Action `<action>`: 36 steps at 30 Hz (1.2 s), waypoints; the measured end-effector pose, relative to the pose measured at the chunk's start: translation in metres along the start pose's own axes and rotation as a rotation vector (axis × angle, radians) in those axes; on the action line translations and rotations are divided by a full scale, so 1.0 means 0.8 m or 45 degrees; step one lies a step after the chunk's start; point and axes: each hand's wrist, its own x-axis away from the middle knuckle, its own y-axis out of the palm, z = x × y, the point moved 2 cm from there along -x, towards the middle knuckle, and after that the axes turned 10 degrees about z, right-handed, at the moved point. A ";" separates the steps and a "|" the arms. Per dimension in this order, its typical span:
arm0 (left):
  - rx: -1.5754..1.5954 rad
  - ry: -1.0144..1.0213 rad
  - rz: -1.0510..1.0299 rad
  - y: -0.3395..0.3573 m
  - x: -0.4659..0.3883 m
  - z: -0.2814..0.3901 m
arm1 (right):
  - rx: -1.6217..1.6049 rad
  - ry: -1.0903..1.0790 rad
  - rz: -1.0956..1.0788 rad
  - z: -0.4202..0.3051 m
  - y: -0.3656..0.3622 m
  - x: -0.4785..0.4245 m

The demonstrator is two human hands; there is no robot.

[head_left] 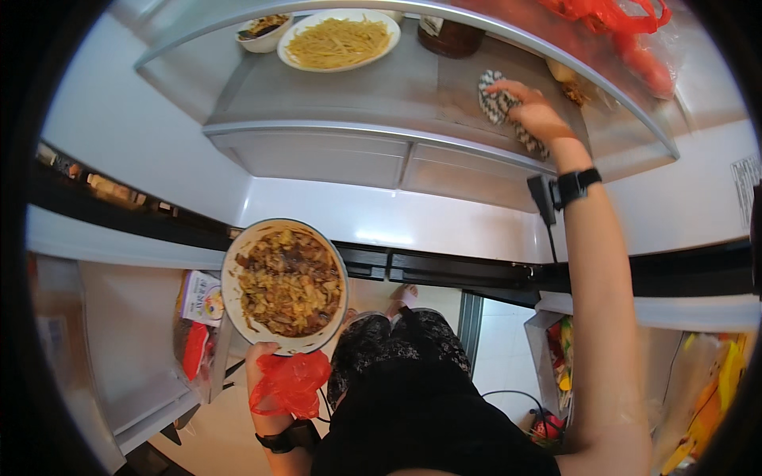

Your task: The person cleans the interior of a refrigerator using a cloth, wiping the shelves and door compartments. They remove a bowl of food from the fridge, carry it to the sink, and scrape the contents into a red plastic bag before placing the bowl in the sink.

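Note:
My left hand [265,352] grips the near rim of a white bowl of cooked food [286,285], outside the open refrigerator. A crumpled red plastic bag [292,384] hangs at that hand and wrist; most of the fingers are hidden under the bowl. My right hand [527,110] reaches onto a refrigerator shelf [393,98], holding a black-and-white patterned cloth [494,104] against its surface. Farther back on the shelf stand a white plate of pale shredded food [339,41], a small bowl with dark food [265,33] and a dark jar [450,38].
An upper shelf edge [631,113] arches over my right hand, with a red bag [643,18] above. Two drawers [309,156] lie below the shelf. Open doors with packages in their bins, a carton [202,297] and yellow packets [711,398], flank me. A cable hangs by my right wrist.

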 end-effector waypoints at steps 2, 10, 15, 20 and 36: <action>-0.039 0.053 -0.028 -0.012 -0.013 0.001 | -0.003 -0.023 0.068 -0.032 0.031 0.001; -0.024 -0.139 -0.230 -0.004 -0.047 0.007 | -0.138 -0.402 0.049 -0.237 0.195 -0.105; -0.119 -0.153 -0.164 -0.028 -0.060 0.005 | -0.194 -0.498 0.071 -0.205 0.196 -0.136; -0.159 -0.029 -0.043 -0.014 -0.042 0.016 | 0.189 -0.044 0.375 0.069 0.110 -0.143; 0.005 -0.120 0.177 0.008 -0.011 0.002 | -0.234 -0.455 0.008 -0.228 0.272 -0.167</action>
